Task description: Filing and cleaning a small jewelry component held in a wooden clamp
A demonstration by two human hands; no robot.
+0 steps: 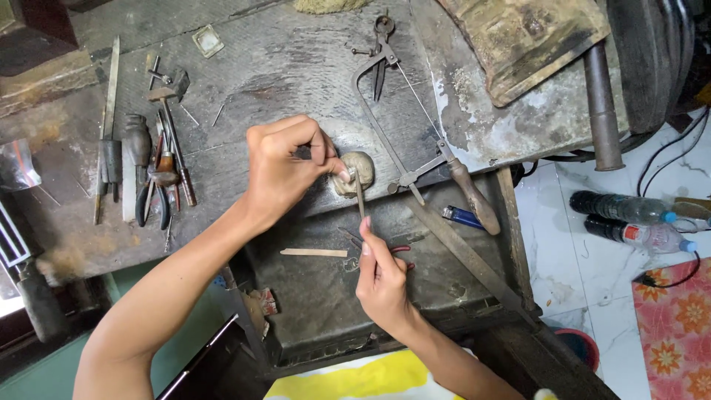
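- A worn grey wooden bench [296,59] is filling the far half of the view, with a dark open drawer tray [326,296] jutting out below its near edge.
- A metal-framed jeweller's saw with a wooden handle [415,141] is lying on the bench, right of centre, its handle pointing near and right.
- A cluster of dark hand tools, with files, pliers and a small hammer [148,159], is lying on the left part of the bench.
- Two clear plastic bottles [629,221] are lying on the white tiled floor at the right.
- The left hand [285,167] is curling closed around a small pale rounded lump [355,172] at the bench's near edge, fingertips pinching it.
- The right hand [381,278] is gripping a thin metal rod-like tool [361,198] between thumb and fingers, holding it nearly upright with its tip touching the lump.
- A blue lighter [462,217] is lying in the drawer tray, just right of the tool.
- A flat pale wooden stick [314,252] is lying in the tray, left of the right hand.
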